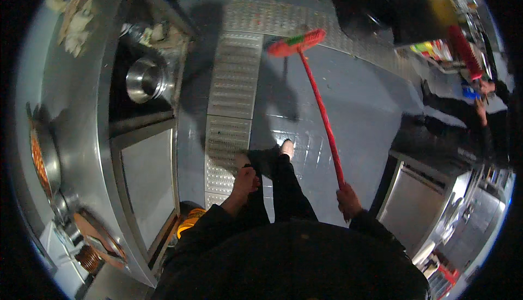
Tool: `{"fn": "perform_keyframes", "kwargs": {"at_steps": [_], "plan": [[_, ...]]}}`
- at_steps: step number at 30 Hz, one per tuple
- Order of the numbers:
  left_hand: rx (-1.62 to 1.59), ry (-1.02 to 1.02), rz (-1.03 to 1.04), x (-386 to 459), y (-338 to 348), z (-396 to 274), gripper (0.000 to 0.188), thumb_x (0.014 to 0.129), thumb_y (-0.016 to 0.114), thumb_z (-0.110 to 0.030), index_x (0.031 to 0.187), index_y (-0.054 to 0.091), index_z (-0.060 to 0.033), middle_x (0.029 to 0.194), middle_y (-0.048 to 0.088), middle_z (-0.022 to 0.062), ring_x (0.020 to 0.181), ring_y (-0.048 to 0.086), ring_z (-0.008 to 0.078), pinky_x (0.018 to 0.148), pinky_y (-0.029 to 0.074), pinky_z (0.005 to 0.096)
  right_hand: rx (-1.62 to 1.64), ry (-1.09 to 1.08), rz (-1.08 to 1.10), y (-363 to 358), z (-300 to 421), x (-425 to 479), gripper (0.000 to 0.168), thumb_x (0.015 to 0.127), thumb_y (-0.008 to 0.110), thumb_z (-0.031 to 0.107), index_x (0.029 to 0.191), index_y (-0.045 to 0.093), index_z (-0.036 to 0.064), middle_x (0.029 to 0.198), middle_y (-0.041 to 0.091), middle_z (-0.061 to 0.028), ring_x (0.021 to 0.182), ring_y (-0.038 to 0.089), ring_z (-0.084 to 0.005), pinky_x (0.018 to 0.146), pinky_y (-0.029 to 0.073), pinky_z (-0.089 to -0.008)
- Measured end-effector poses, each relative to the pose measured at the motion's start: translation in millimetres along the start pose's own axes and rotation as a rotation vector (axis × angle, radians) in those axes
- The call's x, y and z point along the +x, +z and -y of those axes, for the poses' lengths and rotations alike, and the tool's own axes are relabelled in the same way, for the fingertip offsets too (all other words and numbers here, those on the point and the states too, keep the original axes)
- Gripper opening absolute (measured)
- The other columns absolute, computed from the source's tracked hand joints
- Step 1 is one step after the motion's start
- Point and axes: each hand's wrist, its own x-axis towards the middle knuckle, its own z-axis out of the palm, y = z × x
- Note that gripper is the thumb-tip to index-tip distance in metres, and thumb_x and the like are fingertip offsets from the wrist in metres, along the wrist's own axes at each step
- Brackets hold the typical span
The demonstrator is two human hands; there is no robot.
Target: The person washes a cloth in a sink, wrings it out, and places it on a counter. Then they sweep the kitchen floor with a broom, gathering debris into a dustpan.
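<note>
My right hand (pixel 349 202) grips the lower end of a red broom handle (pixel 321 104) as seen in the view. The handle runs away from me to a broom head (pixel 314 38), red with a green patch, over the grey floor (pixel 355 91) beside a metal drain cover. Whether its bristles touch the floor I cannot tell. My left hand (pixel 246 180) hangs in front of my left leg with its fingers curled in; nothing shows in it. My feet stand partly by the perforated metal drain cover (pixel 233 75).
Along the left runs a stainless steel counter (pixel 77 132) with steel bowls (pixel 144 80) on its lower shelf and a pan (pixel 51 161) on top. At right, another person's hand (pixel 487 86) holds a red brush-like thing (pixel 466 52). A steel cabinet (pixel 412 202) stands near my right.
</note>
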Motion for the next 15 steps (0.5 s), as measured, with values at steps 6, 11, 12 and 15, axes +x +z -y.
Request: {"fn": "perform_keyframes", "kwargs": {"at_steps": [6,11,12,15], "plan": [[0.166,-0.021,-0.065,-16.7,33.8,-6.2,0.030,0.087,0.048,-0.030,0.110,0.045,-0.0111,0.079,0.053,0.0022,0.066,0.055,0.0128,0.057,0.046,0.0277,-0.473,-0.102,-0.311,-18.7,-264.6,-57.8,0.028,0.084,0.047,0.031,0.103,0.045,0.010,0.072,0.051,-0.0053,0.056,0.049,-0.0202,0.049,0.039,-0.0341],[0.128,-0.026,-0.021,-12.6,28.7,14.4,0.032,0.086,0.049,-0.029,0.112,0.043,-0.0117,0.083,0.054,0.0033,0.068,0.056,0.0142,0.058,0.046,0.0288,-0.625,0.068,-0.188,-39.1,-383.1,-34.4,0.034,0.083,0.046,0.041,0.093,0.052,0.009,0.077,0.058,-0.0106,0.061,0.053,-0.0265,0.051,0.038,-0.0405],[0.155,-0.008,-0.022,-11.0,26.8,12.1,0.032,0.086,0.050,-0.029,0.112,0.043,-0.0117,0.083,0.054,0.0034,0.069,0.056,0.0146,0.059,0.046,0.0292,-0.702,0.235,-0.233,-17.6,-313.2,-11.7,0.035,0.083,0.047,0.041,0.092,0.052,0.008,0.076,0.058,-0.0120,0.063,0.054,-0.0286,0.054,0.040,-0.0426],[0.161,-0.032,-0.111,-19.2,36.6,4.8,0.032,0.086,0.050,-0.028,0.113,0.043,-0.0112,0.084,0.054,0.0039,0.071,0.056,0.0155,0.061,0.047,0.0313,-0.616,0.004,-0.111,-29.2,-141.5,86.1,0.025,0.083,0.046,0.031,0.090,0.049,0.007,0.069,0.053,-0.0116,0.057,0.053,-0.0263,0.048,0.041,-0.0392]]}}
